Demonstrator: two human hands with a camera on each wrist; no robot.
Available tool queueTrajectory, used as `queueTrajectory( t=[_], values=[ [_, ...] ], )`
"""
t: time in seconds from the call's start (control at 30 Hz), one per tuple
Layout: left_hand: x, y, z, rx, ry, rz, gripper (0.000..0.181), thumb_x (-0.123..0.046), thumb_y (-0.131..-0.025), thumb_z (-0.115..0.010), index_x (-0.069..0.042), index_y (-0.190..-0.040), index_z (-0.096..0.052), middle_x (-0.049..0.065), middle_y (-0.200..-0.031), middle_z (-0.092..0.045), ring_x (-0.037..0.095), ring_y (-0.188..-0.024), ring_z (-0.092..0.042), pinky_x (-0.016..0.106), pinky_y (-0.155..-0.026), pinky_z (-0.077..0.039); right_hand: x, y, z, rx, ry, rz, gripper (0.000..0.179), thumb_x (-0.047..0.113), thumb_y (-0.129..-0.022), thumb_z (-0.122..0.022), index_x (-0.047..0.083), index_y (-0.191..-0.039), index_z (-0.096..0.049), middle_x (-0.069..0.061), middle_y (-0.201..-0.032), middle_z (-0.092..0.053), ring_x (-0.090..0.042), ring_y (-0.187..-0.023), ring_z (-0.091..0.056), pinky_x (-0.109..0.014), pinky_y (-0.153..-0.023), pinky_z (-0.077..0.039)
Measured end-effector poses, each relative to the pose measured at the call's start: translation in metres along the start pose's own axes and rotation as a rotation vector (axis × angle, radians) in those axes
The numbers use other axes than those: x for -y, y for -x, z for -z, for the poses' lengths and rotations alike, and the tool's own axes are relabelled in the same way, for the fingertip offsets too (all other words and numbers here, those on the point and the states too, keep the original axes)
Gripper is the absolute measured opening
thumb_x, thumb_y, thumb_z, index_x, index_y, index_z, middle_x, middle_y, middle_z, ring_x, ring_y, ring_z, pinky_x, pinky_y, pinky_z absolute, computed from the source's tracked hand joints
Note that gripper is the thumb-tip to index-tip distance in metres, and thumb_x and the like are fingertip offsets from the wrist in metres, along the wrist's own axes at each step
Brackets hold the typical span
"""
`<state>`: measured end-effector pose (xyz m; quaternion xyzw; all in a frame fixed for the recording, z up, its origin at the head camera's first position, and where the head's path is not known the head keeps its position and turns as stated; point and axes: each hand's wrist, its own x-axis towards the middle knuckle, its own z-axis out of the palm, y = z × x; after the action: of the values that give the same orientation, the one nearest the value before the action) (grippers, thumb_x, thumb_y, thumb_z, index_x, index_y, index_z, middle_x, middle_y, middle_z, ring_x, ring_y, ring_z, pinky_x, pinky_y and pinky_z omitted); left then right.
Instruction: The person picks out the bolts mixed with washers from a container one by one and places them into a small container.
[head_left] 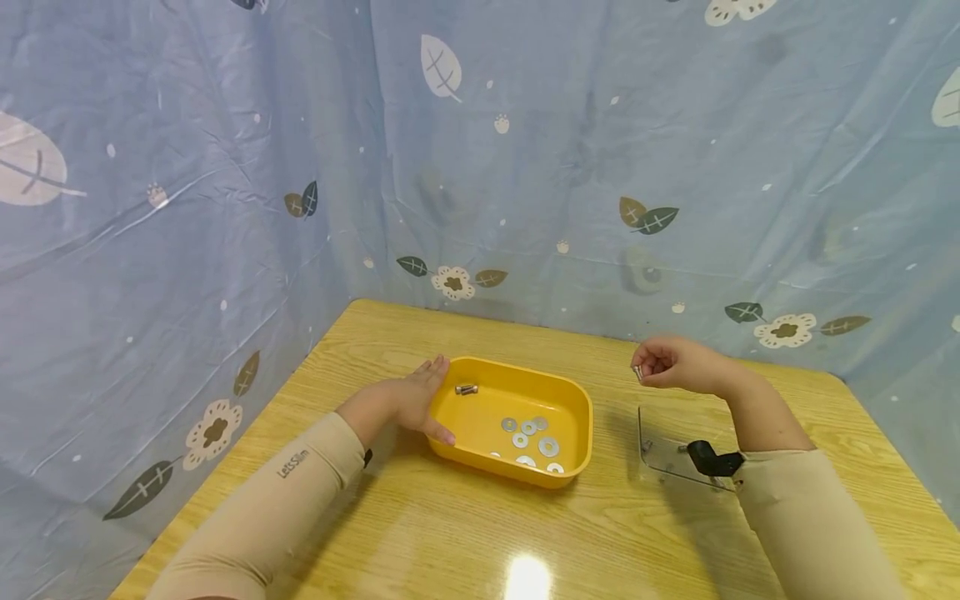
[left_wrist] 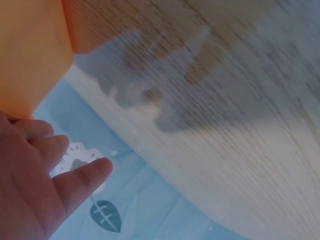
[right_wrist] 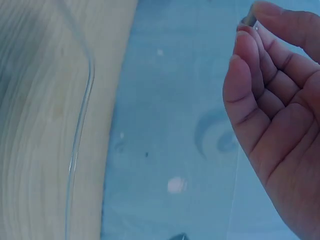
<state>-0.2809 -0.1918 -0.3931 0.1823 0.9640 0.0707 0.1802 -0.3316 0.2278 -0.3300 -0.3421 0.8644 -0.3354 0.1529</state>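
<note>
The person's right hand (head_left: 678,364) was raised above the table, thumb and forefinger pinching a small metal screw (head_left: 638,372) at the fingertips, the remaining fingers curled in toward the palm. The screw stuck out just beyond the pinch, held well clear of the wood. Just below that hand, on the side nearer the person, sat a clear tray (head_left: 678,467), partly hidden by the forearm. A few small metal pieces (head_left: 647,447) showed through it, though I couldn't tell whether they lay inside or underneath. A black wrist mount (head_left: 712,460) was strapped behind the same hand, at the edge of the beige right sleeve (head_left: 810,517).

The left hand (head_left: 412,404) gripped nothing: its fingers were outstretched and lay against the end of a yellow tray (head_left: 483,421), with the thumb reaching over the rim. The tray spread out to the right of that hand. Inside it, close by the fingers, a couple of loose screws (head_left: 470,389) lay together; farther from the hand, toward the opposite end, flat washers (head_left: 542,450) were scattered. Behind the left hand ran the beige left sleeve (head_left: 262,500), with lettering on it.

Beneath both hands was the wood-grained table (head_left: 442,542), and beyond them hung a blue curtain (head_left: 525,183) printed with leaves and flowers.
</note>
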Motion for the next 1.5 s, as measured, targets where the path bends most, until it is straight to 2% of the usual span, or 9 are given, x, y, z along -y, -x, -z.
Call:
queueTrajectory(
  t=[0.23, 0.43, 0.57, 0.87, 1.13, 1.5],
  values=[
    [0.0, 0.0, -0.001, 0.01, 0.007, -0.006, 0.129, -0.07, -0.061, -0.064, -0.005, -0.146, 0.007, 0.011, -0.152, 0.01, 0.028, -0.139, 0.003, 0.042, -0.111, -0.012, -0.012, 0.026, 0.006, 0.008, -0.069, -0.062, 0.021, 0.01, -0.087, -0.062, -0.002, -0.102, -0.054, -0.009, -0.081, -0.055, -0.013, -0.07, -0.052, -0.027, -0.061, -0.047],
    [0.0, -0.001, -0.001, 0.011, 0.001, -0.011, 0.128, -0.07, -0.062, -0.065, -0.005, -0.146, 0.008, 0.012, -0.152, 0.009, 0.028, -0.139, 0.004, 0.042, -0.111, -0.011, -0.021, 0.043, 0.007, 0.11, -0.112, -0.139, 0.02, 0.012, -0.088, -0.06, -0.002, -0.1, -0.052, -0.009, -0.076, -0.05, -0.018, -0.063, -0.047, -0.03, -0.057, -0.043],
    [0.0, -0.001, 0.0, 0.012, 0.006, -0.006, 0.128, -0.069, -0.063, -0.065, -0.005, -0.146, 0.008, 0.011, -0.152, 0.009, 0.027, -0.139, 0.005, 0.042, -0.111, -0.011, -0.031, 0.047, 0.005, 0.163, -0.156, -0.151, 0.018, 0.008, -0.089, -0.058, -0.004, -0.1, -0.051, -0.011, -0.075, -0.05, -0.022, -0.061, -0.047, -0.032, -0.057, -0.045],
    [0.001, -0.003, -0.002, 0.02, 0.013, 0.005, 0.132, -0.074, -0.058, -0.063, -0.006, -0.146, 0.008, 0.01, -0.153, 0.01, 0.028, -0.14, 0.004, 0.042, -0.111, -0.011, -0.05, 0.05, -0.001, 0.275, -0.295, -0.116, 0.015, 0.002, -0.09, -0.053, -0.008, -0.1, -0.049, -0.008, -0.078, -0.052, -0.019, -0.062, -0.045, -0.035, -0.059, -0.043],
    [0.003, -0.005, -0.005, 0.022, 0.015, -0.002, 0.133, -0.076, -0.057, -0.061, -0.008, -0.146, 0.01, 0.009, -0.153, 0.011, 0.026, -0.139, 0.005, 0.042, -0.111, -0.012, -0.065, 0.054, -0.005, 0.246, -0.309, -0.197, 0.026, 0.007, -0.089, -0.056, -0.014, -0.102, -0.048, -0.003, -0.078, -0.05, -0.012, -0.066, -0.047, -0.039, -0.061, -0.044],
    [0.005, -0.005, -0.005, 0.02, 0.021, 0.004, 0.131, -0.074, -0.059, -0.062, -0.009, -0.146, 0.011, 0.008, -0.152, 0.013, 0.025, -0.139, 0.006, 0.042, -0.111, -0.011, -0.078, 0.056, -0.008, 0.238, -0.37, -0.137, 0.024, 0.002, -0.09, -0.053, -0.017, -0.102, -0.045, -0.002, -0.079, -0.05, -0.013, -0.067, -0.047, -0.037, -0.06, -0.044]
  ],
)
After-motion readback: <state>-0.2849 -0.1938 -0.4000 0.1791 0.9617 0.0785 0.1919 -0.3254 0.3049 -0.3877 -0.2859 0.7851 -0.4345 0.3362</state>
